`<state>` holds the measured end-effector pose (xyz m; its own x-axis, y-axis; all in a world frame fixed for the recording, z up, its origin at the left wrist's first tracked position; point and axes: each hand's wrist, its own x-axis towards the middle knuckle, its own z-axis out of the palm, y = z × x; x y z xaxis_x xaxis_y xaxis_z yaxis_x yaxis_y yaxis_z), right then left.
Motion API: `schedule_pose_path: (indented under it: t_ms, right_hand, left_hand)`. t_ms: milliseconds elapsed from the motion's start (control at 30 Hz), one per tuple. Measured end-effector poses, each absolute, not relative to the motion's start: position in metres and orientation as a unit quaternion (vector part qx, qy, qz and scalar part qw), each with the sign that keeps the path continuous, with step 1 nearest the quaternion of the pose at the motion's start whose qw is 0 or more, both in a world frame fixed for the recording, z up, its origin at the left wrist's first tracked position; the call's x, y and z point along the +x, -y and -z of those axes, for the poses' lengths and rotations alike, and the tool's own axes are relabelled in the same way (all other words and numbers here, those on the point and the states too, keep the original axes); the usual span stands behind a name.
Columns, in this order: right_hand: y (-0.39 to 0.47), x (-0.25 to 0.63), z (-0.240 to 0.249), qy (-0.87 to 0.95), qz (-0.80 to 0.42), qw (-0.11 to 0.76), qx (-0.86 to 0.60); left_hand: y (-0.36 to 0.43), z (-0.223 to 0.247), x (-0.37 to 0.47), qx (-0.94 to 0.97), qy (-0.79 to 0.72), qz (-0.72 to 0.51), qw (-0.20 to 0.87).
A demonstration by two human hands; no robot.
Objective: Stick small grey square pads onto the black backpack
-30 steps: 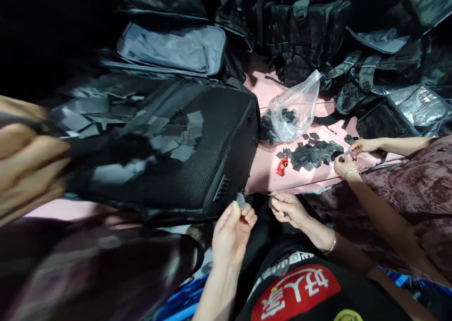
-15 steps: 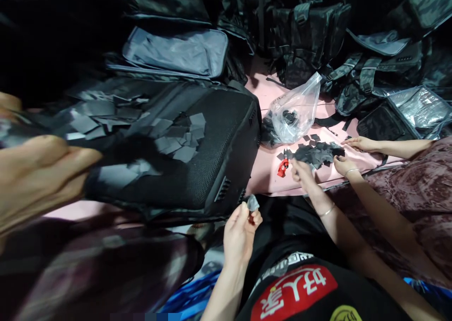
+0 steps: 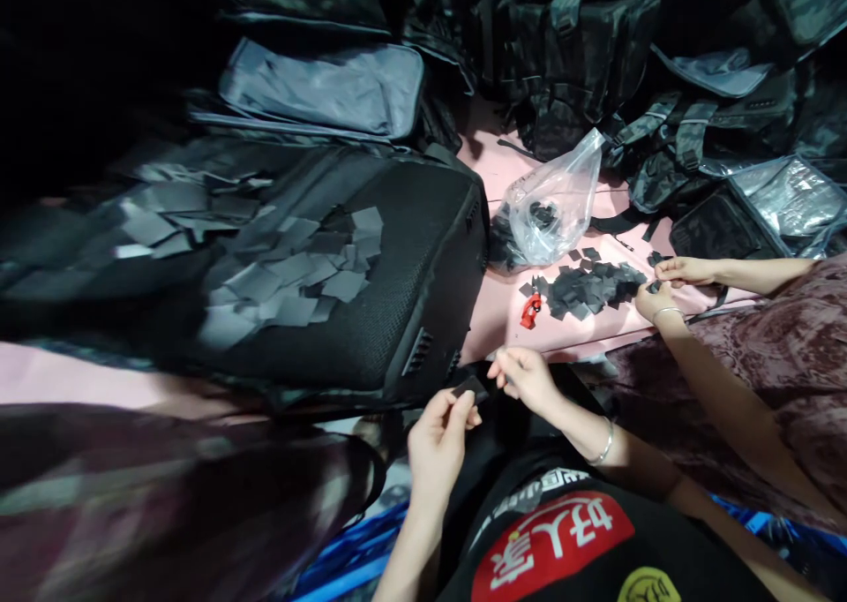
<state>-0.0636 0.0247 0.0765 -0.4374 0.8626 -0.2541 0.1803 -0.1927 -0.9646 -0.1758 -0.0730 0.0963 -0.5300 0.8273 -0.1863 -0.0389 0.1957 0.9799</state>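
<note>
My left hand (image 3: 438,443) pinches a small dark square piece (image 3: 469,388) between thumb and fingers, low in front of my body. Just to its right, my right hand (image 3: 526,380) is closed with its fingertips together; what they hold, if anything, is too small to make out. The two hands are close but apart. Left of them lies a large black backpack (image 3: 423,258), with loose grey square pieces (image 3: 291,284) scattered over its panel. Beyond my right hand, a heap of dark square pieces (image 3: 586,289) rests on a pink surface (image 3: 490,328), beside a small red-handled tool (image 3: 530,311).
A clear plastic bag (image 3: 562,205) with dark bits inside stands behind the heap. At right, a co-worker's hands (image 3: 668,277) handle a small dark piece. Camouflage backpacks (image 3: 575,63) line the back. Another person's patterned clothing (image 3: 198,505) is at lower left.
My right hand has moved from the heap toward my left hand, which has turned its piece and shifted slightly. The hand at far left has left the view. The co-worker's hands have come together.
</note>
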Motion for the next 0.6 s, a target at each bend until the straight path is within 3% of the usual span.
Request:
schedule_pose_path:
  t_ms: [67,267,400,600]
  right_hand:
    - [-0.026,-0.074,-0.068,0.584,-0.606,0.272,-0.466]
    - [-0.008,-0.106,-0.06,0.784,-0.542,0.112,-0.283]
    - [-0.004,-0.104,-0.07,0.768,-0.552,0.143,-0.293]
    - [-0.007,-0.075,-0.095,0.6,-0.73,0.17,-0.279]
  left_hand:
    - [0.079,-0.101,-0.183,0.247,-0.682,-0.593,0.349]
    - [0.093,-0.112,-0.197,0.153,-0.647,-0.643,0.38]
    - [0.098,-0.112,-0.198,0.155,-0.628,-0.652,0.395]
    - [0.094,-0.105,-0.183,0.162,-0.631,-0.655,0.383]
